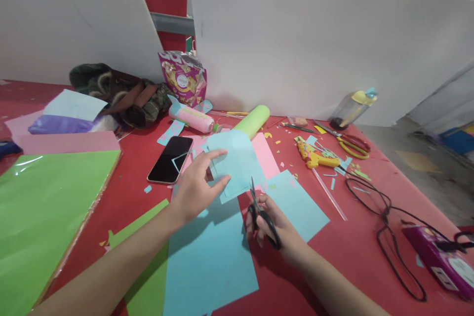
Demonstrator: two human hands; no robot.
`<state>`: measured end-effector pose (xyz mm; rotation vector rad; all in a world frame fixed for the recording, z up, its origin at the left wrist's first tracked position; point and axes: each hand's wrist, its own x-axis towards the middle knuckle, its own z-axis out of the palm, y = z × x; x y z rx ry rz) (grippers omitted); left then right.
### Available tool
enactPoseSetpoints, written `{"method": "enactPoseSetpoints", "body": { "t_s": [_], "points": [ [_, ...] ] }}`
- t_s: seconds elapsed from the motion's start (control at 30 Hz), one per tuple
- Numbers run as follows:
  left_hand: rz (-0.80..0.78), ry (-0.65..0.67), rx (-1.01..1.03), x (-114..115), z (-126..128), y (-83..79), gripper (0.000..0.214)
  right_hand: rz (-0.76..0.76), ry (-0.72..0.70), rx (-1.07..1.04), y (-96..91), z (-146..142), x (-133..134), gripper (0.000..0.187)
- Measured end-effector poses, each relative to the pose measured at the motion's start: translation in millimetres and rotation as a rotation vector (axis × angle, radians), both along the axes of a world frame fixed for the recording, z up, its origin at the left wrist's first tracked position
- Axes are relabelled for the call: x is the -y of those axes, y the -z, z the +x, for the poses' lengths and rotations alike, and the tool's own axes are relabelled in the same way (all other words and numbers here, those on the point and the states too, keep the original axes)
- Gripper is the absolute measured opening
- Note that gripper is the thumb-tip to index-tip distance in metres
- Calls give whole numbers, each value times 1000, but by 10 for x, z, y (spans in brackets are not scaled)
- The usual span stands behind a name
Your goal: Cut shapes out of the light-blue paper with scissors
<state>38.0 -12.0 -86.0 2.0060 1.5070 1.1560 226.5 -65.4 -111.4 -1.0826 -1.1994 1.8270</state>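
Closest to you, a blue sheet point(211, 266) lies across a green sheet point(148, 261) on the red table point(285, 281). Here's your right hand point(287, 237), fingers wrapped through the handles of the scissors point(258, 206) — blades pointing away, tips at the lower right edge of the cutout point(240, 160); you can't tell if they touch. Your left hand point(196, 185), just apart from the right, grips that pale blue cutout by its left side, thumb and forefinger spread over it. Left of it sits the phone point(170, 160); right — the yellow glue gun point(313, 155). Beyond, the green roll point(255, 121), then the snack bag point(185, 81).
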Motion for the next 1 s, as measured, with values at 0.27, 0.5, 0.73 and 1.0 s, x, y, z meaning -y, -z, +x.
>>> {"method": "enactPoseSetpoints", "body": {
  "t_s": [0.27, 0.5, 0.73, 1.0],
  "points": [
    [-28, 33, 25, -11, -6, 22, 38, 34, -15, 26, 6, -15, -13, 40],
    [-58, 56, 59, -40, -21, 45, 40, 35, -4, 20, -13, -20, 2, 43],
    [-43, 63, 39, -56, -53, 63, 54, 13, 39, -19, 55, -18, 5, 46],
    [-52, 81, 41, -62, -70, 44, 64, -20, 84, 34, 41, -38, 5, 37]
  ]
}}
